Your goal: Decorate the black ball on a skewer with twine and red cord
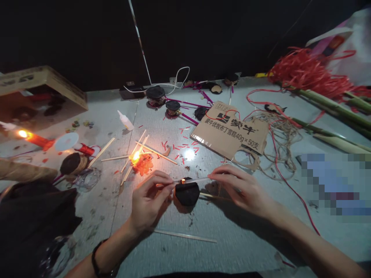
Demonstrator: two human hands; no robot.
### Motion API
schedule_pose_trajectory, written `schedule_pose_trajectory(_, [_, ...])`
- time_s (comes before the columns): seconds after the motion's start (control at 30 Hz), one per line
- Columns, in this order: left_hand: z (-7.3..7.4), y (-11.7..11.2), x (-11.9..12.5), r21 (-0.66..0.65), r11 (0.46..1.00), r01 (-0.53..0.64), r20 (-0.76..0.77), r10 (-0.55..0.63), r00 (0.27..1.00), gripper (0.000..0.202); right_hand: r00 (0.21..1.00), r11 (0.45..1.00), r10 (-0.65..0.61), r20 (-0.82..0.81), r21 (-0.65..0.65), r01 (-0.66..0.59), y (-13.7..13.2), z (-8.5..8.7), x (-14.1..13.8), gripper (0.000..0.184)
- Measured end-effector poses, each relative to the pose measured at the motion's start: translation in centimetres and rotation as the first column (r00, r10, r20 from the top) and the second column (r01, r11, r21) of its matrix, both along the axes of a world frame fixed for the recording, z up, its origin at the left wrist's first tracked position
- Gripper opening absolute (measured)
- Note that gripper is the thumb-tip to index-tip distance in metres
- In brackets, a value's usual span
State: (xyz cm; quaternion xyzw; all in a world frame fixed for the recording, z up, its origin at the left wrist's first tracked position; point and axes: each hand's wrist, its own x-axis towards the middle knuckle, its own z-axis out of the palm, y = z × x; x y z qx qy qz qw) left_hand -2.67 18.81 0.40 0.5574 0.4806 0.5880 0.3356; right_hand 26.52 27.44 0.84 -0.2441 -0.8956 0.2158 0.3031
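My left hand [150,197] is closed in a pinch on a small black fabric-covered piece [187,193], holding it just above the grey floor. A tiny flame glows at its top edge. My right hand [240,187] pinches the far end of a thin pale stick [197,180] whose tip meets that flame at the black piece. Both hands are close together, about a hand's width apart.
A lit candle stub [136,157] burns among wooden sticks [153,151]. Another red candle [36,139] burns at the left. A cardboard sheet [232,131], twine [278,135], red raffia on green stalks [313,77], a glue bottle [125,120] and black cloth [31,216] lie around.
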Motion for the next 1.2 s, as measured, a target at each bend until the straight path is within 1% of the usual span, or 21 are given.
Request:
schedule_pose_trajectory(0.1, [-0.05, -0.09, 0.05, -0.027, 1.0, 0.016, 0.04, -0.015, 0.999, 0.017, 1.0, 1.0, 0.002, 0.008, -0.004, -0.002, 0.04, -0.15, 0.08, 0.044])
schedule_pose_trajectory(0.23, [-0.03, -0.22, 0.21, -0.085, 0.995, 0.041, 0.144, -0.029, 0.989, 0.015, 1.0, 1.0, 0.001, 0.018, -0.008, -0.001, 0.0, -0.4, 0.26, 0.048])
schedule_pose_trajectory(0.4, [-0.02, -0.26, 0.33, -0.117, 0.992, 0.044, 0.219, -0.017, 0.976, 0.014, 1.0, 1.0, 0.013, 0.013, 0.003, -0.013, 0.0, -0.48, 0.29, 0.048])
schedule_pose_trajectory(0.5, [-0.02, -0.24, 0.27, -0.127, 0.991, 0.049, 0.229, -0.019, 0.973, 0.012, 1.0, 1.0, 0.017, 0.008, 0.001, -0.017, 0.02, -0.34, 0.22, 0.049])
schedule_pose_trajectory(0.63, [-0.02, -0.16, 0.07, -0.132, 0.989, 0.069, 0.2, -0.041, 0.979, 0.009, 1.0, 1.0, 0.006, 0.009, 0.009, -0.006, -0.02, -0.18, 0.22, 0.048])
schedule_pose_trajectory(0.93, [-0.12, -0.21, 0.02, -0.149, 0.986, 0.076, 0.193, -0.047, 0.98, 0.006, 1.0, 0.999, -0.027, 0.009, 0.035, 0.026, -0.25, 0.22, 0.14, 0.043])
schedule_pose_trajectory(1.03, [-0.05, -0.25, 0.1, -0.151, 0.985, 0.082, 0.214, -0.049, 0.976, 0.007, 1.0, 0.999, -0.025, 0.007, 0.037, 0.024, -0.24, 0.24, 0.13, 0.043])
schedule_pose_trajectory(1.2, [0.04, -0.23, 0.32, -0.14, 0.987, 0.078, 0.296, -0.033, 0.955, 0.008, 1.0, 1.0, -0.013, -0.012, 0.018, 0.013, -0.25, -0.11, 0.13, 0.04])
